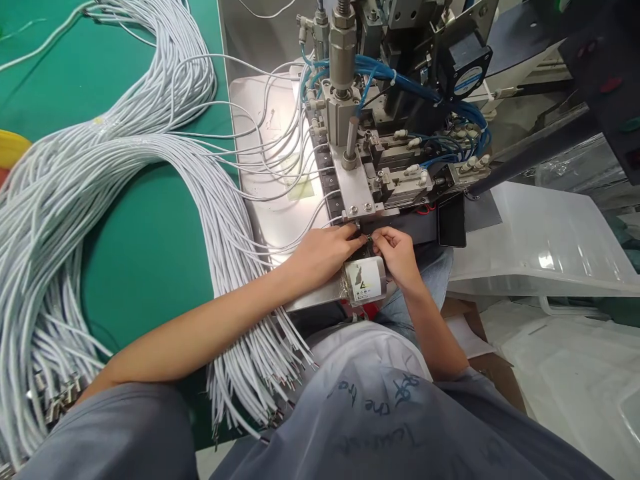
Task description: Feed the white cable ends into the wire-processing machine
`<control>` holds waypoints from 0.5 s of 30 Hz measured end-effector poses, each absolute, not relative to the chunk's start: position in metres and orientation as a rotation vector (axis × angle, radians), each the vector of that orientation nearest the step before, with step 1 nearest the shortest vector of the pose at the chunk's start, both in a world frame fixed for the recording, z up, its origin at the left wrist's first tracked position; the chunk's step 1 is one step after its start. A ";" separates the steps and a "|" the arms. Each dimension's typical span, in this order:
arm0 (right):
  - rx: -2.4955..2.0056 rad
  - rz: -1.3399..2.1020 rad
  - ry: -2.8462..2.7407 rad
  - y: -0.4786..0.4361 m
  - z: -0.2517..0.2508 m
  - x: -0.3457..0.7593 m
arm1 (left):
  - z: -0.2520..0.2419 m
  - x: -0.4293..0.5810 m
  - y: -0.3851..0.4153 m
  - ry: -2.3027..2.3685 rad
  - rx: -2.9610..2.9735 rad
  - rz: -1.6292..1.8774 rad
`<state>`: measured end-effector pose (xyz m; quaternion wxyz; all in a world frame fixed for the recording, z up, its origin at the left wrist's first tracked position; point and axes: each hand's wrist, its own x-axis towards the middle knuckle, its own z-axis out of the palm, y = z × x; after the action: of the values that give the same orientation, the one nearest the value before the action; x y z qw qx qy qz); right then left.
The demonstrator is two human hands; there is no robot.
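Observation:
My left hand (327, 252) reaches in from the left to the front end of a pneumatic machine (350, 153). Its fingers are bent together at the fixture's edge, and what they press or hold is hidden. Close beside it, my right hand (397, 255) pinches a small dark piece, too small to name, between thumb and fingertips. Below the fingertips is a clear-wrapped block with a white label (365, 280). Several white cables (287, 170) run into the row of dark slots (327, 177) along the machine's left side.
Large bundles of white cables (145, 143) lie over the green table mat (150, 247) on the left. A metal plate (260, 120) extends from the machine. At right are a black phone (451, 220) and a translucent plastic tray (545, 233). Blue air hoses (415, 87) loop over the machine.

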<state>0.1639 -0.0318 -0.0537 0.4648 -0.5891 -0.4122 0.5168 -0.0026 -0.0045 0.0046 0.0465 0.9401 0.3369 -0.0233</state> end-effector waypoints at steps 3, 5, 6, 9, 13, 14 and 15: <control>-1.452 1.240 -1.028 -0.032 -0.053 0.163 | 0.005 -0.003 -0.005 1.010 2.875 -0.087; -1.454 1.226 -1.039 -0.032 -0.053 0.163 | 0.005 -0.003 -0.005 1.012 2.873 -0.091; -1.455 1.226 -1.041 -0.032 -0.053 0.164 | 0.005 -0.002 -0.005 1.024 2.868 -0.094; -1.461 1.258 -1.035 -0.033 -0.055 0.167 | 0.005 -0.002 -0.006 1.067 2.853 -0.107; -1.450 1.299 -1.020 -0.038 -0.059 0.173 | 0.002 -0.002 -0.007 1.067 2.850 -0.093; -1.444 1.302 -1.019 -0.040 -0.060 0.174 | 0.001 -0.002 -0.007 1.063 2.847 -0.082; -1.438 1.305 -1.020 -0.041 -0.062 0.175 | 0.001 -0.002 -0.007 1.057 2.843 -0.070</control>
<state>0.1752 -0.0406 -0.0623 0.4565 -0.5831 -0.4138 0.5295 -0.0017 -0.0073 0.0009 0.0540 0.9357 0.3479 -0.0229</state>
